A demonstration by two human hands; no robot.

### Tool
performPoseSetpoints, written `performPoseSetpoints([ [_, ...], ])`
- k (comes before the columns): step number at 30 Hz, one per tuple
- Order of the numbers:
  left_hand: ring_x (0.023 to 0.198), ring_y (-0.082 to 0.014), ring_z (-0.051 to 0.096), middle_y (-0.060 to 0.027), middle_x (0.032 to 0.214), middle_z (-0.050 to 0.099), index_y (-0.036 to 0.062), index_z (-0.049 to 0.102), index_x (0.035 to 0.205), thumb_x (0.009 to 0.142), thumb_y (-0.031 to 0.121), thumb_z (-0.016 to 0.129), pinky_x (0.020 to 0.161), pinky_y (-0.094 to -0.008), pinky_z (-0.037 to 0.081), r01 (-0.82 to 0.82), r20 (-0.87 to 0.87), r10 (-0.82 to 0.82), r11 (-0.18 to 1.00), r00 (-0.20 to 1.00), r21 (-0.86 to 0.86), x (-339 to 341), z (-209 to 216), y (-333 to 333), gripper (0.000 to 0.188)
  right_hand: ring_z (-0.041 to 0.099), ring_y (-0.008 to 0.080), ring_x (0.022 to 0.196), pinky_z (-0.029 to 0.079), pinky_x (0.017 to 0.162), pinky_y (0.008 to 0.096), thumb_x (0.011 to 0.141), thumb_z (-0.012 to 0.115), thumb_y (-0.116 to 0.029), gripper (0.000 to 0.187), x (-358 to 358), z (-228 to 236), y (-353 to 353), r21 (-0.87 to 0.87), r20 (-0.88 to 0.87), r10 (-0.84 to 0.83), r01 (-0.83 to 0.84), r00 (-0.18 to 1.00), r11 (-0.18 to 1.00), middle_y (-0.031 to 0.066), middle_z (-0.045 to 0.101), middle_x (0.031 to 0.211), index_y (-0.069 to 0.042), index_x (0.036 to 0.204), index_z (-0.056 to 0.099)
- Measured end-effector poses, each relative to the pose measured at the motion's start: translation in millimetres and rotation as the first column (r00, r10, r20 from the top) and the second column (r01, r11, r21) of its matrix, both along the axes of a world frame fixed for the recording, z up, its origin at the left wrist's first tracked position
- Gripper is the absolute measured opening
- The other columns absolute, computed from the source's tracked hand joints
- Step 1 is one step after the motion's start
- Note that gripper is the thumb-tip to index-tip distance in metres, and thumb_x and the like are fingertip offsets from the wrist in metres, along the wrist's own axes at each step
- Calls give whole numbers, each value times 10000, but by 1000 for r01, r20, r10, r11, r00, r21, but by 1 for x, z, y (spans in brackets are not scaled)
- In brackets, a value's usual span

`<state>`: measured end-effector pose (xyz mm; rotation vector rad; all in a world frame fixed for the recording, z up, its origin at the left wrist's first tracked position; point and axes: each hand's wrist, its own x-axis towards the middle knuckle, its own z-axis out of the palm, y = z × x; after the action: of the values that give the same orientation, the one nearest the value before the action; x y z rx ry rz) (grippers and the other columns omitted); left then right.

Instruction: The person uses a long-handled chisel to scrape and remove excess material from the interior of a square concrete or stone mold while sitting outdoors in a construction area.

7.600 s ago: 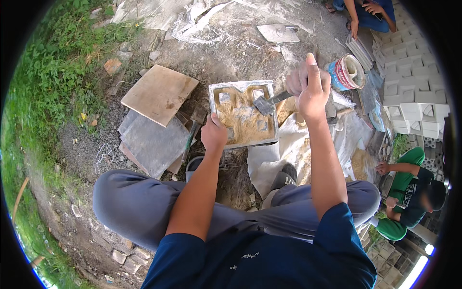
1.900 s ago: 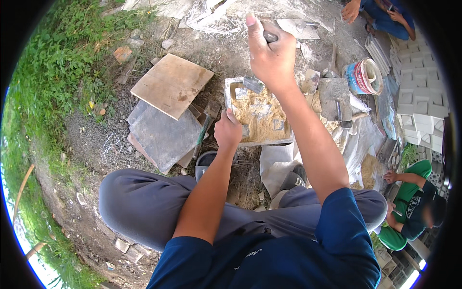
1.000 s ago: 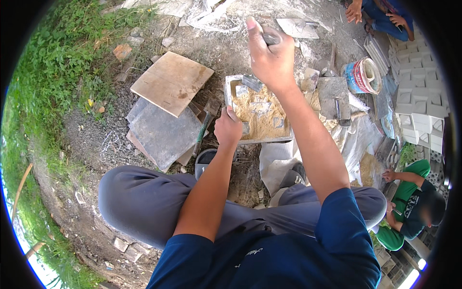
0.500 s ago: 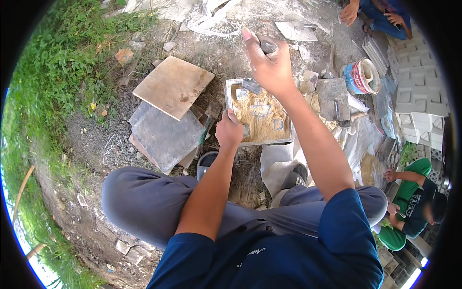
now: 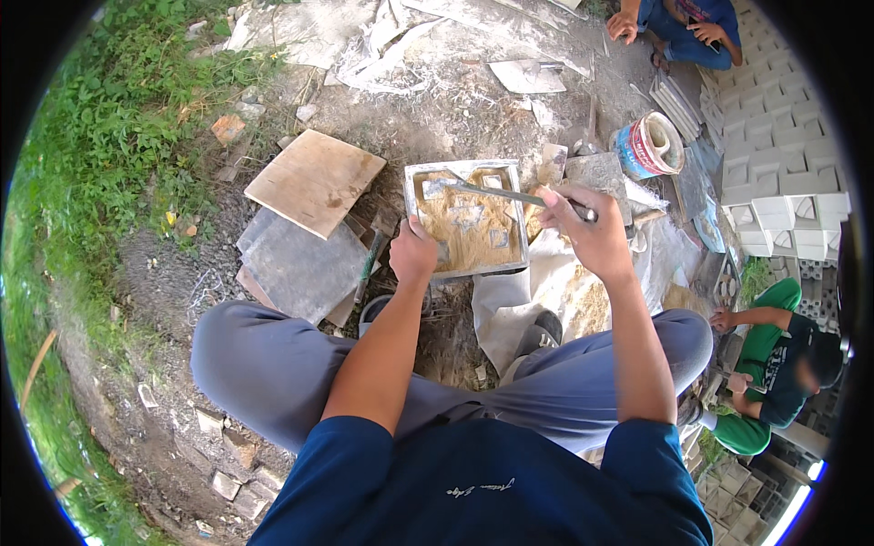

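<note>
Head view: the left hand [image 5: 413, 254] is closed on the left edge of a pale rectangular mould [image 5: 482, 270], toward its near left corner, with the thumb over the rim. The mould lies on the ground in front of the crossed legs and contains tan sandy material [image 5: 473, 246] with grey angular patches at its surface. The right hand [image 5: 587, 223] is closed around the handle of a metal trowel [image 5: 510, 193]; the shaft crosses above the mould's right edge and the tip is at the far left corner region. A white sheet [image 5: 505, 314] is at the near right corner. A green-handled hammer [image 5: 369, 264] lies left of the mould, beside grey slabs [image 5: 305, 268] and a tan board [image 5: 314, 182]. A bucket [image 5: 648, 146] stands beyond the far right corner, near stacked white blocks [image 5: 783, 164]
</note>
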<state>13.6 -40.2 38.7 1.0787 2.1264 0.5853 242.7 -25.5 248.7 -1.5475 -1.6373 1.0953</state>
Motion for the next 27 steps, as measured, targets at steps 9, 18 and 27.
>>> performPoseSetpoints([
  [9,902,-510,639,-280,929,686,60,619,1101,1049,407,290,776,-610,496,-2,-52,7,996,999,90,-2,-8,-2,481,711,279,933,593,846,337,970,582,-89,391,62,-7,-16,-351,-547,-161,-51,822,935,226,664,1148,172,1260,557],
  [18,918,-502,639,-278,945,687,70,627,1141,1049,406,288,780,-605,497,6,-101,4,995,995,97,4,-5,0,486,641,143,618,538,544,283,980,621,-284,294,55,-81,-11,-700,-14,236,-178,972,692,81,658,746,2,1035,666],
  [27,998,-505,618,-287,1028,682,29,650,1163,1049,421,285,865,-585,477,-19,-79,27,994,997,108,4,-8,-3,548,684,403,812,517,755,473,887,670,-464,486,36,-106,-33,-371,479,97,101,873,923,248,683,793,13,796,701],
])
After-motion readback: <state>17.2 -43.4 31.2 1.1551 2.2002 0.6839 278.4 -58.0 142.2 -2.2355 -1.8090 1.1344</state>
